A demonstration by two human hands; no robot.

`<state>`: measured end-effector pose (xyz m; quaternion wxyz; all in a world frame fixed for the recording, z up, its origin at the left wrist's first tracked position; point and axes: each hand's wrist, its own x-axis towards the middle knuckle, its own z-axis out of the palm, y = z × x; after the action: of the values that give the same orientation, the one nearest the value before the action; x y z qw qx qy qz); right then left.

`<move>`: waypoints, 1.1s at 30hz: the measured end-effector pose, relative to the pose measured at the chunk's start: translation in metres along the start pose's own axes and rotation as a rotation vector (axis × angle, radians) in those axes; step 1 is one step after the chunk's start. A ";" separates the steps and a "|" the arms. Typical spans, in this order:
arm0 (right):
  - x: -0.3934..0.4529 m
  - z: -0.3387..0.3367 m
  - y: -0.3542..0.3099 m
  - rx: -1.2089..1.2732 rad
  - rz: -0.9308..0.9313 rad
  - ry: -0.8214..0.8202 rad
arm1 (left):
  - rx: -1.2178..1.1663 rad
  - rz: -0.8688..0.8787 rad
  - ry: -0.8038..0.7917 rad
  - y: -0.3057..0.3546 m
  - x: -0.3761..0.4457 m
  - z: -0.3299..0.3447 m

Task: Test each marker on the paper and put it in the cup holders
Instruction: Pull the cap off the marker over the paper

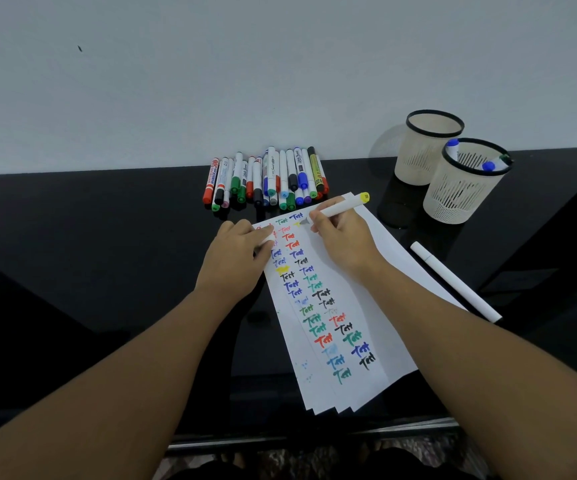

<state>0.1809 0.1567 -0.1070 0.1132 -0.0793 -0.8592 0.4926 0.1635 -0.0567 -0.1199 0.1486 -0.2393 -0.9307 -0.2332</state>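
Right hand (340, 242) clamped on yellow-ended marker (344, 206), tip touching paper (366, 289) top; left hand (237, 259) grips white cap (268, 241) on paper's left edge.

- Glossy black table top (107, 237), mirror-like reflections.
- Matt white paper sheets (366, 306).
- Cream perforated plastic cup holders (453, 199), black rims.
- Smooth plastic markers (266, 178).

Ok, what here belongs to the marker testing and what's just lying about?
Job:
- right hand writing with yellow-capped marker
- left hand holding a cap on the paper
- marker pile
- two cup holders

Lying about:
- white pen beside the paper
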 end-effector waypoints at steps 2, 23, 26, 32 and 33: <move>0.000 0.000 0.001 -0.003 0.004 -0.010 | -0.001 0.000 0.000 0.000 0.000 0.000; -0.001 0.000 -0.001 0.002 -0.025 0.042 | -0.011 0.003 0.005 0.000 0.000 0.000; -0.001 0.001 0.000 -0.048 -0.032 0.029 | -0.009 0.008 0.012 -0.001 0.000 0.001; -0.002 -0.001 -0.001 -0.006 0.006 0.030 | -0.011 0.012 0.014 -0.001 0.000 0.001; -0.002 -0.001 -0.002 -0.016 0.000 0.024 | -0.012 0.010 0.014 -0.001 0.000 0.001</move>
<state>0.1827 0.1561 -0.1052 0.1228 -0.0859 -0.8618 0.4846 0.1631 -0.0570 -0.1212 0.1547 -0.2434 -0.9270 -0.2396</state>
